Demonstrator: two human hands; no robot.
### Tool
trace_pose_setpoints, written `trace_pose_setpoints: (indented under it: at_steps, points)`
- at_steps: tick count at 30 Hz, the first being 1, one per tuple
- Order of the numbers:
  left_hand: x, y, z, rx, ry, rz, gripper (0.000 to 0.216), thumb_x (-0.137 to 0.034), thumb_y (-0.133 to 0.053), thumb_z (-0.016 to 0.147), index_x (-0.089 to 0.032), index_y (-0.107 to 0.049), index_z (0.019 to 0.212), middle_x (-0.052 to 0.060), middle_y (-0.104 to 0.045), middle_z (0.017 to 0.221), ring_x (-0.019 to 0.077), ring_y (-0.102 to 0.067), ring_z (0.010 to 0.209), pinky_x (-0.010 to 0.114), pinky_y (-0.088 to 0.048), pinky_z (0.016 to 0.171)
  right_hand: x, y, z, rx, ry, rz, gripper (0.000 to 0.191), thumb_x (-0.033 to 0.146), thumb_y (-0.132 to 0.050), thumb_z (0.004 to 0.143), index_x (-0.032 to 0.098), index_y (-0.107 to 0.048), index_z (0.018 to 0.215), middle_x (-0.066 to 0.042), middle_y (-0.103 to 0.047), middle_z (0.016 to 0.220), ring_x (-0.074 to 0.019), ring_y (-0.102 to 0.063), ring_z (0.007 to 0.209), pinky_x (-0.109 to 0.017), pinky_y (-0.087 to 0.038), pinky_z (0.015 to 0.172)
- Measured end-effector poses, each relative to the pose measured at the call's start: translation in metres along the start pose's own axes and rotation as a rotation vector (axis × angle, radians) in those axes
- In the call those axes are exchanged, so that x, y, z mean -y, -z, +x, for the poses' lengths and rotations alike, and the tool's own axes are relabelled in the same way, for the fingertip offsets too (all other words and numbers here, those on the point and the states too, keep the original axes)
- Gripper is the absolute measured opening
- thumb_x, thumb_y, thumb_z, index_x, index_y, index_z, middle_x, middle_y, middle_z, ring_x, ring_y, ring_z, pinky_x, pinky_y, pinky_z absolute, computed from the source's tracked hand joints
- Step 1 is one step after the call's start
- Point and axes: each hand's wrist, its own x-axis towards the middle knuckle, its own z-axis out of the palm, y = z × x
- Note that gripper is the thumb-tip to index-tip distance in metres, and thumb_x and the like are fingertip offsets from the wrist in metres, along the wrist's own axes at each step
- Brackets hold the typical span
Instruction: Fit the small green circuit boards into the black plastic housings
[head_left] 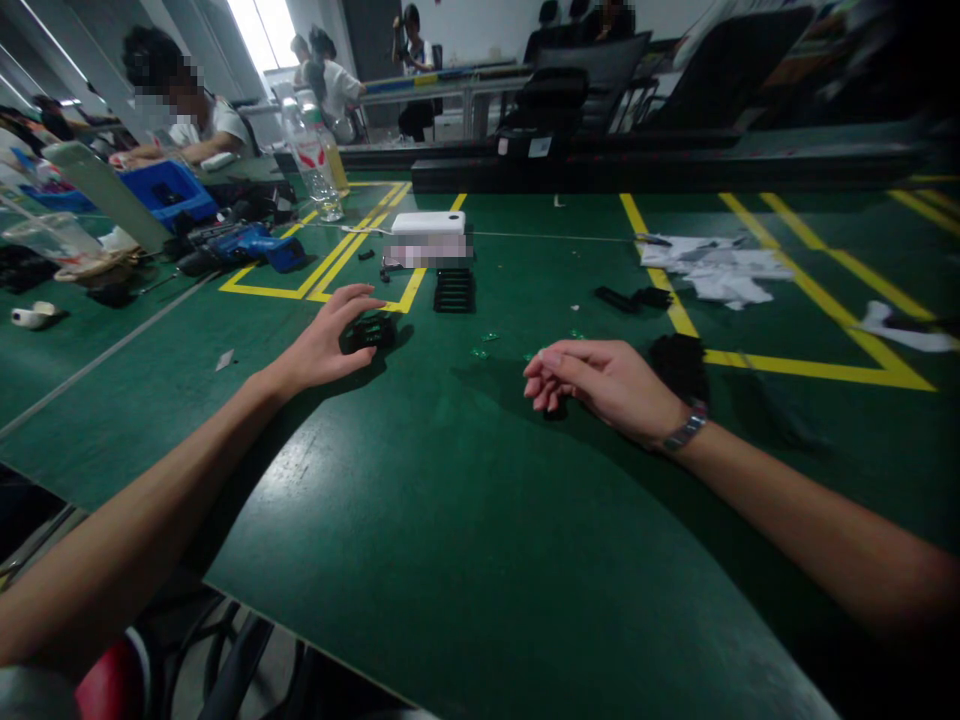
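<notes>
My left hand [334, 340] is open, thumb and fingers spread around a small black plastic part [371, 331]. Whether it touches the part I cannot tell. Over the middle of the table, my right hand [592, 385] is closed, with the thumb pressed to the curled fingers; anything in the pinch is too small to make out. Just beyond its fingertips lie several tiny green clear pieces [486, 345]. A black slotted part [454, 290] rests between and beyond the hands. Behind my right wrist is a dark ridged part [679, 365], partly covered.
On the green table [480, 560] are a blue power drill [259, 245], a white power bank [428, 223], a water bottle [319, 165], crumpled white paper [712, 265] and black strips [634, 298]. A black rail [660, 165] runs along the back. A person [195, 110] sits at far left.
</notes>
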Motion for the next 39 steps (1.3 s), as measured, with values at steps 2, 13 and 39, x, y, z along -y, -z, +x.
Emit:
trace_pose_setpoints:
  at_steps: [2,13,39]
  points:
    - [0.001,0.0,0.0,0.002,-0.003,0.0,0.06,-0.042,-0.066,0.087,-0.026,-0.047,0.142,0.013,-0.04,0.152,0.0335,-0.039,0.143,0.057,-0.033,0.121,0.0,0.0,0.0,0.002,0.003,0.003,0.035,0.049,-0.066,0.094,0.016,-0.072,0.089,-0.008,-0.075,0.081,-0.0159,-0.07,0.065,-0.028,-0.055,0.059]
    - [-0.004,0.002,0.0,-0.002,0.004,-0.002,0.059,-0.038,-0.067,0.087,-0.026,-0.048,0.142,0.011,-0.04,0.153,0.0323,-0.038,0.144,0.054,-0.032,0.122,0.001,0.0,0.001,0.004,0.006,0.005,0.034,0.048,-0.065,0.095,0.016,-0.072,0.088,-0.008,-0.075,0.081,-0.0156,-0.07,0.065,-0.027,-0.055,0.059]
    - [-0.084,-0.033,0.004,-0.302,-0.283,0.023,0.027,-0.006,-0.066,0.085,-0.014,-0.067,0.11,0.001,-0.061,0.077,0.0106,-0.052,0.064,0.025,-0.044,0.064,0.049,0.061,-0.103,-0.307,0.022,-1.137,0.018,0.036,-0.063,0.093,0.019,-0.07,0.096,-0.002,-0.062,0.07,-0.017,-0.056,0.062,-0.031,-0.04,0.059]
